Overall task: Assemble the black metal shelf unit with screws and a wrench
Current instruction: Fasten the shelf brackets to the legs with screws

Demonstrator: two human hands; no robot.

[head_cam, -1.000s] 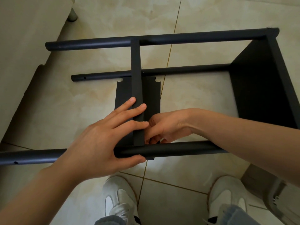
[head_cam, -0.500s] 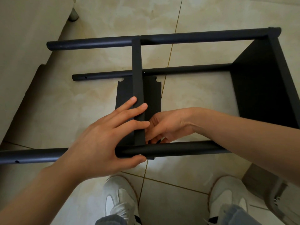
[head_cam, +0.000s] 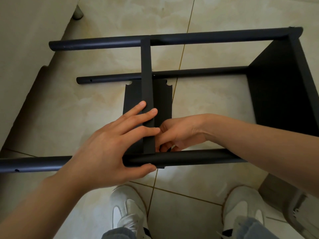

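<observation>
The matte black metal shelf frame (head_cam: 172, 38) in front of me is one plain dark colour all over. The glossy floor tiles (head_cam: 215, 104) are cream with cloudy beige marbling and thin golden joints (head_cam: 187, 31). My leather sneakers (head_cam: 127, 209) are white, my denim jeans (head_cam: 248, 226) pale blue.
</observation>
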